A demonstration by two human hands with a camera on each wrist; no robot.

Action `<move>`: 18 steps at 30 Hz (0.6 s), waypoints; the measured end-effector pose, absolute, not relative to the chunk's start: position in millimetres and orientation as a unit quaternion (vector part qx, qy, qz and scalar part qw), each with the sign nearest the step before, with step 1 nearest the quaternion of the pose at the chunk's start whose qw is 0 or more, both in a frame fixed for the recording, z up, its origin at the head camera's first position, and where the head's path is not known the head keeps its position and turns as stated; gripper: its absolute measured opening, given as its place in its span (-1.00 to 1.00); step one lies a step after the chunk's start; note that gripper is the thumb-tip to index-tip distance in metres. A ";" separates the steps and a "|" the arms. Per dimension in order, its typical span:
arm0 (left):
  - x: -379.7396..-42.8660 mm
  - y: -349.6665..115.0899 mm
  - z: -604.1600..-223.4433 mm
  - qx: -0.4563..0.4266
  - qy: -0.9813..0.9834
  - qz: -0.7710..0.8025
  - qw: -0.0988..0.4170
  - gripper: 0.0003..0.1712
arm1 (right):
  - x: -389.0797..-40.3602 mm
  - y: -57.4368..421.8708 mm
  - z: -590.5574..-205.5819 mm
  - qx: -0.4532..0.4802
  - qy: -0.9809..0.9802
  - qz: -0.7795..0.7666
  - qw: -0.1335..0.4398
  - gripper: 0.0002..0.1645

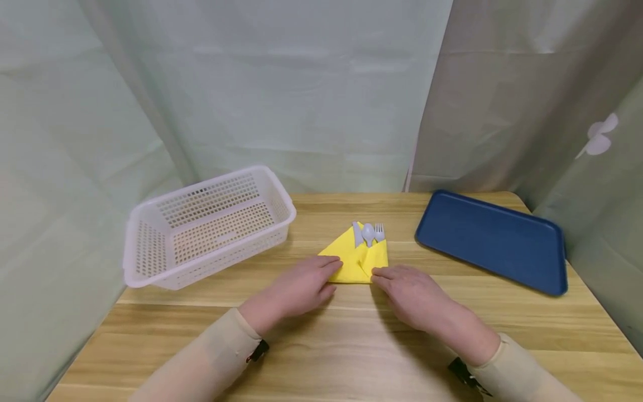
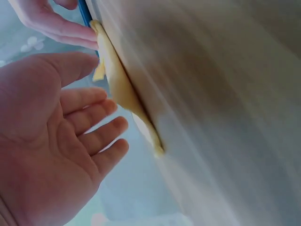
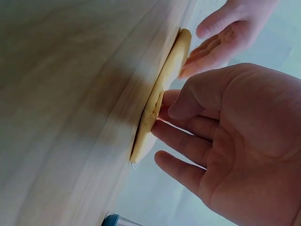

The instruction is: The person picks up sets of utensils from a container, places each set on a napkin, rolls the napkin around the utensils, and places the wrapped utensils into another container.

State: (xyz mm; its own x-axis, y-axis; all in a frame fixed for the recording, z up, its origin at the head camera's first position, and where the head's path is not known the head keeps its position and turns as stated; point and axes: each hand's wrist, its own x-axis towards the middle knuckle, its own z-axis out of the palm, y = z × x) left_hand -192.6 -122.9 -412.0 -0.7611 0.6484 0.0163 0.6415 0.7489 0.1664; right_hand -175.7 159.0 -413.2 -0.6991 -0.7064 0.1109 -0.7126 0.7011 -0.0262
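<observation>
A folded yellow napkin (image 1: 346,258) lies on the table in the middle of the head view. From its upper opening stick out a grey knife (image 1: 358,235), a spoon (image 1: 368,233) and a fork (image 1: 379,231), side by side; their lower parts are hidden in the cloth. My left hand (image 1: 305,283) rests its fingertips on the napkin's left side, fingers loosely extended. At the lower right corner, the fingertips of my right hand (image 1: 413,293) touch the cloth. Both wrist views show the napkin (image 2: 121,89) edge-on, low against the tabletop, with the palms facing it.
A white perforated plastic basket (image 1: 150,277) stands at the left of the wooden table (image 1: 341,352). On the right lies a dark blue rectangular tray (image 1: 494,240), set at an angle. Pale curtains (image 1: 301,95) hang behind the table and along both sides.
</observation>
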 end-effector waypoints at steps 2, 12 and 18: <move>-191.9 -128.1 -412.4 0.326 0.941 0.091 0.018 -0.37 | -176.1 158.8 -413.4 0.389 -0.919 0.032 0.055 -0.52; -194.0 -136.3 -415.4 0.215 0.970 0.114 0.005 -0.42 | -175.4 157.2 -414.0 0.388 -0.920 0.023 0.056 -0.51; -196.8 -138.1 -415.2 0.161 0.982 0.101 0.020 -0.33 | -176.6 153.4 -414.1 0.394 -0.917 0.017 0.058 -0.50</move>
